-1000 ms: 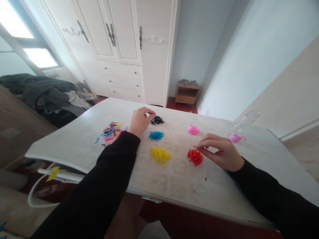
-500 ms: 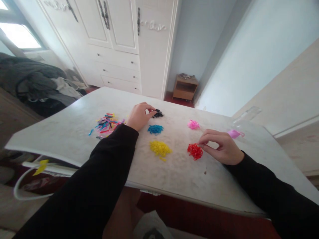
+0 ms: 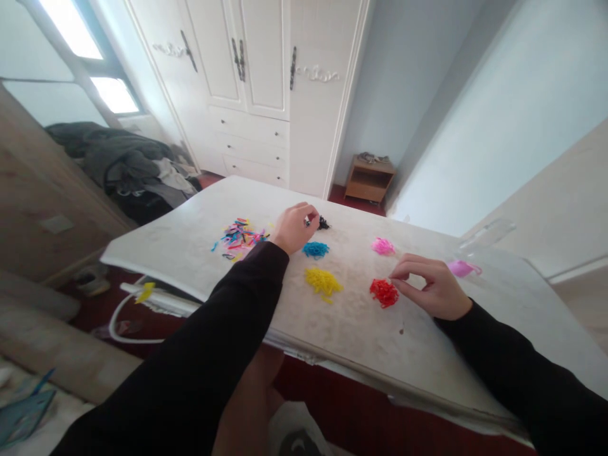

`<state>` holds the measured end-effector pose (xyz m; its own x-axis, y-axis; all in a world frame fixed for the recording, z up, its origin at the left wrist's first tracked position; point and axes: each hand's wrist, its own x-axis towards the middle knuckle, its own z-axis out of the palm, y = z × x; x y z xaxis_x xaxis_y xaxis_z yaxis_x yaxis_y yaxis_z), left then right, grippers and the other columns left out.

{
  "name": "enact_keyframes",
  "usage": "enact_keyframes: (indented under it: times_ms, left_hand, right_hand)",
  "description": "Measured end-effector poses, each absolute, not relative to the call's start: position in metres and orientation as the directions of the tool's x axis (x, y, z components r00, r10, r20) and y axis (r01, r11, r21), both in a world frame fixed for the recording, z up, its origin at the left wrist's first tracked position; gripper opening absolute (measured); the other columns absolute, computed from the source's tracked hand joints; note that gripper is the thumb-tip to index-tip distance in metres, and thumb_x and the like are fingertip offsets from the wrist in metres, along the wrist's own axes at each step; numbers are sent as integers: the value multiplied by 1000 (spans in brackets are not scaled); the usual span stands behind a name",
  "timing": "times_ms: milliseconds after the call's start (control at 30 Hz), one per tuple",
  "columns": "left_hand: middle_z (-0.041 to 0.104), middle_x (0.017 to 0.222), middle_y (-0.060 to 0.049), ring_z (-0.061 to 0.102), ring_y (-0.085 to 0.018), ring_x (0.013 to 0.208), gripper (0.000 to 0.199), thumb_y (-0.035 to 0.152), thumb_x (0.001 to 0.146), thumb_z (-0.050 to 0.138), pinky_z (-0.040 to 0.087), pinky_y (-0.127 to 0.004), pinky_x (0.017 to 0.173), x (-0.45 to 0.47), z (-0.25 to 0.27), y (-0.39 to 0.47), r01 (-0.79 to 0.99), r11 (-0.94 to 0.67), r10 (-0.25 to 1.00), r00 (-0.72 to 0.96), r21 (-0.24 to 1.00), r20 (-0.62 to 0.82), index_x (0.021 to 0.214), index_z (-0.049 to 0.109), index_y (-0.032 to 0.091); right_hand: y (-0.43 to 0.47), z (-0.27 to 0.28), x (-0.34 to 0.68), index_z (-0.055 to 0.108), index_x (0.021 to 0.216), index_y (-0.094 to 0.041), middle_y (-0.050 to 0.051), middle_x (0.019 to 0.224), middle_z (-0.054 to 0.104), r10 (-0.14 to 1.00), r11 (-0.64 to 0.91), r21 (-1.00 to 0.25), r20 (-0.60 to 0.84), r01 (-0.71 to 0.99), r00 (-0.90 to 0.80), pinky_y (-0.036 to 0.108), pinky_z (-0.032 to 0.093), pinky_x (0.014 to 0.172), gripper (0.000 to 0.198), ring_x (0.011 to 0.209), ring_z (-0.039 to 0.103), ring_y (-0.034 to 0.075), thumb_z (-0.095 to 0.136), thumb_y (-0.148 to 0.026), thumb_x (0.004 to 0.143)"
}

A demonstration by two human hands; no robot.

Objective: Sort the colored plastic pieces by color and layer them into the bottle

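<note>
Just beside the right fingers point(image 3: 410, 292) lies the red pile point(image 3: 382, 293).

Past the far edge of the table point(image 3: 351, 323) we see a white wardrobe point(image 3: 308, 133) with dark handles, and right of it a small brown nightstand point(image 3: 369, 190) topped with crumpled cloth point(image 3: 373, 158) (of what kind, we cannot tell). Beyond the left edge we find a heap of dark clothes point(image 3: 137, 161) near a bright window point(image 3: 114, 95). By the far right corner we spot a clear container point(image 3: 489, 234).
</note>
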<state>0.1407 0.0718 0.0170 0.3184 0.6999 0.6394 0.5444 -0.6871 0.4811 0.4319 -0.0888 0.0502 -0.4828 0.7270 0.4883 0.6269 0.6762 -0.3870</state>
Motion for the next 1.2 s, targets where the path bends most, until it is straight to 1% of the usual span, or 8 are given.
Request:
enact_keyframes:
  times_ms: [167,267,333,467,600,767,1000,1200]
  left_hand:
    - [75,76,-4,63,-16,64,17,24,85,61,47,-30,70,114,50,64,588,-632,756,322,506,570,78,75,17]
    - [75,71,-5,65,-18,65,15,27,81,67,49,-32,71,64,64,69,674,-495,830,180,548,528,78,78,18]
    - [74,67,-4,63,-19,60,12,28,76,70,48,-32,66,26,63,74,736,-367,890,101,569,445,75,78,19]
    - [72,63,-5,64,-21,61,17,39,69,78,46,-32,63,-29,49,76,781,-250,946,71,573,315,69,78,22]
    - [75,72,-7,63,-21,66,30,52,70,77,46,-32,65,-37,34,67,796,-300,943,165,526,288,74,81,22]
    - [77,94,-9,63,-21,74,30,49,71,75,49,-32,73,-23,23,62,781,-390,916,276,488,291,85,83,23]
    - [76,94,-9,64,-21,77,24,45,73,73,50,-33,76,-22,24,63,783,-404,909,288,473,300,76,82,23]
    - [79,83,-7,69,-22,75,23,45,72,75,53,-34,73,-30,26,63,707,-346,933,194,617,302,76,79,23]
  right_hand:
    - [-91,52,428,70,81,-21,1,72,66,716,687,-376,494,622,-493,28,51,62,10,65,62,15,68,-17,90]
    - [-92,53,427,71,80,-21,1,71,66,715,685,-360,499,634,-489,28,51,62,11,64,62,15,67,-20,91]
    - [-92,53,427,71,80,-21,1,71,65,719,680,-350,493,645,-490,28,51,61,13,64,62,15,66,-21,92]
    - [-91,50,429,70,80,-21,1,72,65,726,674,-351,480,650,-493,28,51,61,13,65,62,15,66,-22,93]
    - [-91,48,429,70,81,-21,1,73,65,724,676,-352,483,647,-493,27,50,61,13,66,61,14,66,-22,93]
    - [-93,50,426,70,82,-21,1,73,64,714,683,-347,501,643,-488,27,50,59,12,65,61,14,67,-20,93]
    - [-94,51,424,70,81,-21,0,71,64,706,693,-350,506,630,-495,27,51,59,12,64,61,14,66,-19,92]
    - [-94,52,423,70,81,-22,1,72,65,707,692,-349,503,632,-497,28,51,60,13,64,62,15,65,-20,92]
